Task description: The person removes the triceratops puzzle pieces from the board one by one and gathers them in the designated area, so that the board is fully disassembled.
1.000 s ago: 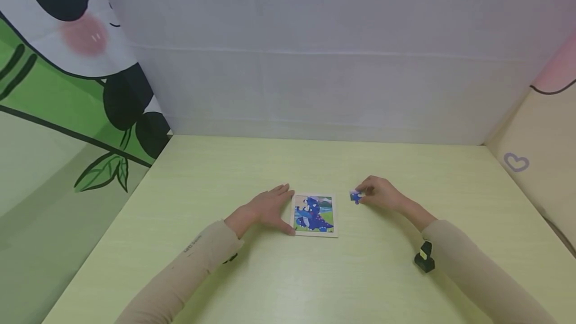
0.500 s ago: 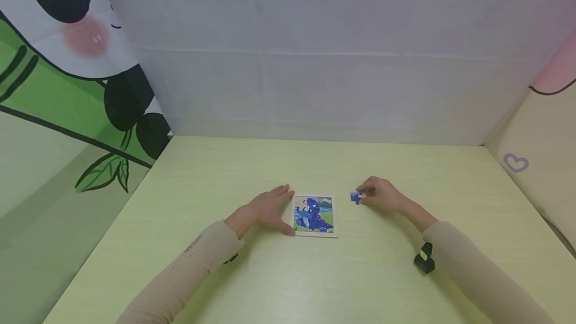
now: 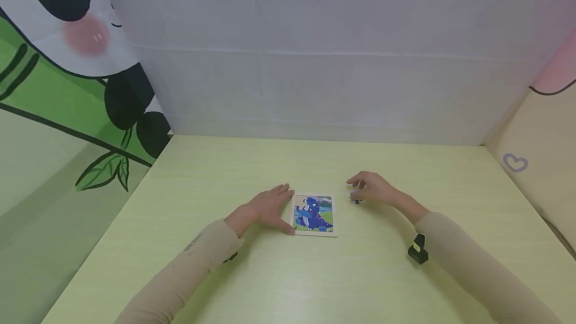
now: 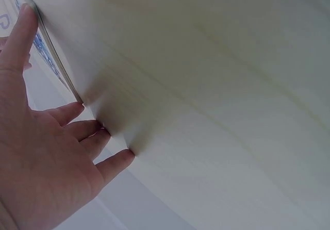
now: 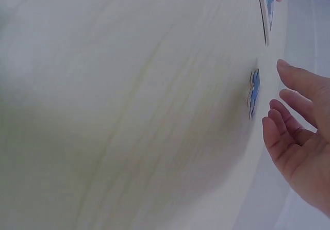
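- Pale wood-grain table (image 3: 279, 284) meets a creased backdrop (image 3: 315, 94); a cartoon print (image 3: 87, 34) fills the left wall, cut off above
- Left hand (image 3: 268, 207) is spread against the framed dinosaur jigsaw (image 3: 313, 215); right hand (image 3: 372, 187) hovers — fingers loosely bent, parted — just beside the loose jigsaw piece (image 5: 254, 93)
- That piece lies on the table, right of the jigsaw; mostly hidden from above, its print hard to read

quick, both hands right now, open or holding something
Left hand: open, touching the framed puzzle.
Right hand: open, holding nothing, just over the loose puzzle piece.
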Demonstrator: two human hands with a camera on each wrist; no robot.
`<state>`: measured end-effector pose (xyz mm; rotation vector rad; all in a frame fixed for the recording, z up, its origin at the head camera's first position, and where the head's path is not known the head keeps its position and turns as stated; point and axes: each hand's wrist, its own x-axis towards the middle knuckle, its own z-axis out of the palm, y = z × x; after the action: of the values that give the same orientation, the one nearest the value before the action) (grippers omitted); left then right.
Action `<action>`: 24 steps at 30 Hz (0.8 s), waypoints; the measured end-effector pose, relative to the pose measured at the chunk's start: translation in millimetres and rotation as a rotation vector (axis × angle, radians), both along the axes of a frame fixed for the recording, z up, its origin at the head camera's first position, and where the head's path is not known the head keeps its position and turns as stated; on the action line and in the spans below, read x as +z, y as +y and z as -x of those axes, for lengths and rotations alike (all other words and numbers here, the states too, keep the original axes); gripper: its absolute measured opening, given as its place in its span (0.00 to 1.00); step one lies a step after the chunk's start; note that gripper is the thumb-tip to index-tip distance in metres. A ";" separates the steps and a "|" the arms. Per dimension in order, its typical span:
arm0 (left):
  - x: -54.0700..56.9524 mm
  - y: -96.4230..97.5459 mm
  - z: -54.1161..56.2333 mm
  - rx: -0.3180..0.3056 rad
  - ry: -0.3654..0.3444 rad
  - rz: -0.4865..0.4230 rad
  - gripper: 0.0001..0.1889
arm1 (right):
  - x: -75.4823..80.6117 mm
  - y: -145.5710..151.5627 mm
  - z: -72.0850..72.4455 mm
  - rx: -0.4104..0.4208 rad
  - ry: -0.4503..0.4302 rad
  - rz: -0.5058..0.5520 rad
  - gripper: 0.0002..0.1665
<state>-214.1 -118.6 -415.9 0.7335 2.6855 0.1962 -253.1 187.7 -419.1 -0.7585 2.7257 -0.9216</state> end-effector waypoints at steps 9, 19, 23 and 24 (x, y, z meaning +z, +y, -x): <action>1.9 -0.3 -0.5 -0.007 -0.007 -0.012 0.56 | -0.6 -34.3 -1.8 0.024 -0.043 0.000 0.27; -1.2 0.4 0.4 0.001 -0.004 0.002 0.56 | -9.1 -62.8 -6.8 0.067 -0.038 0.006 0.22; -0.5 0.5 -0.1 0.000 -0.002 -0.008 0.56 | -12.0 -70.3 -7.9 0.072 -0.056 -0.006 0.21; 0.1 0.6 -0.3 0.000 -0.001 -0.009 0.56 | -12.5 -71.4 -8.1 0.072 -0.056 -0.012 0.21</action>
<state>-213.8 -118.0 -415.7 0.7351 2.6852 0.2087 -245.0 116.3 -431.5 -0.8096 2.6351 -0.8968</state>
